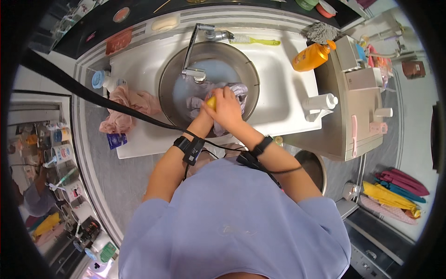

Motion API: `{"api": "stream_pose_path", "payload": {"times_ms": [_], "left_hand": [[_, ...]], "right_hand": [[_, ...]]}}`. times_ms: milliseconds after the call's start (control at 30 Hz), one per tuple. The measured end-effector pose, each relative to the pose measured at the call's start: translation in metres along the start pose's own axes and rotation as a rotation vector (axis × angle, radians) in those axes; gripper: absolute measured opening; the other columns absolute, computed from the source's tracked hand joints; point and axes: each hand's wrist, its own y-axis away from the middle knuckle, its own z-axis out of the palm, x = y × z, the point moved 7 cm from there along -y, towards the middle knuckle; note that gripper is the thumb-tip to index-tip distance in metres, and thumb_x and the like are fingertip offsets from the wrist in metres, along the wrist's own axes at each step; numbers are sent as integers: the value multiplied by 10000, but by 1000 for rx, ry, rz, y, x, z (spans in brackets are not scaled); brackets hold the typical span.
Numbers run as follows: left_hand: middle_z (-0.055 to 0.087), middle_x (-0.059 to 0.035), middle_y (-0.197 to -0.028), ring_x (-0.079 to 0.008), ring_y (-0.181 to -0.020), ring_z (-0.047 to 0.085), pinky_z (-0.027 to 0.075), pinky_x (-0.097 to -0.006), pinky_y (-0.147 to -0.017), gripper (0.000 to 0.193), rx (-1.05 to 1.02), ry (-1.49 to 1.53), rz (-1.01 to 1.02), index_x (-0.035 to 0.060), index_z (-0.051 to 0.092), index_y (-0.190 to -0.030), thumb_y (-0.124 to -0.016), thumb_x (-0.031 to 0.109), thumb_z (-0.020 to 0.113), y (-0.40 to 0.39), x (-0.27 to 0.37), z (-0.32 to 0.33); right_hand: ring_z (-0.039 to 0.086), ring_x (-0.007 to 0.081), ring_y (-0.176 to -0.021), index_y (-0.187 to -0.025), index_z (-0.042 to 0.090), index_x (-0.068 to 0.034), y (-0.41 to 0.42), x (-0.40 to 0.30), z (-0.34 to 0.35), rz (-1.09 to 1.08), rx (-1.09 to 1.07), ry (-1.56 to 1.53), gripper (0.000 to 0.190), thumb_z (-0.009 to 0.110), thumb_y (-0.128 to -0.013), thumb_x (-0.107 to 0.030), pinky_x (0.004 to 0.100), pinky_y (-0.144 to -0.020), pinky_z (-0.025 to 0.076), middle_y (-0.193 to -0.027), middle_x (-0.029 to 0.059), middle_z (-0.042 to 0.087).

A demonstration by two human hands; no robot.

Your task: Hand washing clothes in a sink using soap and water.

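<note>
A large round metal basin (252,75) stands in the white sink, holding cloudy bluish water (217,68) and a wet greyish-lilac cloth garment (238,90). My right hand (227,107) is over the garment, its fingers curled round a small yellow bar, apparently soap (211,102). Beneath and beside it is my left hand (206,114), mostly hidden by the right one and close against the garment; its grip does not show. The chrome faucet (195,73) reaches over the basin, just beyond my hands.
A black cable (104,101) crosses to my wrist straps. On the white sink (275,94) are a green-handled brush (261,41), an orange pump bottle (310,57) and a white bottle (320,102). Pink cloth (127,108) and a blue tube (116,140) lie left. A metal bin (322,171) stands below right.
</note>
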Motion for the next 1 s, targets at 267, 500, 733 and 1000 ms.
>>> {"api": "stream_pose_path", "payload": {"times_ms": [267, 500, 733, 1000], "left_hand": [[575, -107, -1124, -246, -1061, 553, 437, -373, -930, 468, 42, 34, -98, 34, 530, -1177, -730, 95, 405, 14, 16, 12], [616, -73, -1058, -228, -997, 573, 446, -357, -898, 492, -30, 134, -204, 75, 579, -1080, -891, 508, 444, 6, 17, -14], [619, -56, -1083, -190, -964, 607, 485, -320, -849, 398, 156, -210, -242, 56, 561, -1149, -929, 371, 459, 38, 33, 44], [611, -44, -972, -117, -850, 577, 461, -254, -764, 410, -48, -865, -167, 5, 576, -1087, -833, 318, 648, 55, 81, 84]], "right_hand": [[563, 392, -834, -972, 547, -33, -17, 60, 35, 448, -16, -39, 472, 581, -801, -471, 466, -706, 471, -934, 202, 543], [561, 384, -827, -999, 547, -52, 6, 8, 20, 136, 74, -33, 428, 590, -811, -434, 446, -722, 467, -945, 196, 514], [605, 341, -941, -1098, 547, -28, 5, 149, 73, 776, -197, -155, 447, 541, -872, -414, 412, -772, 508, -1077, 200, 580], [639, 263, -901, -1042, 593, -11, 15, 105, 117, 1126, -621, -2051, 308, 520, -861, -249, 408, -834, 514, -999, 147, 644]]}}
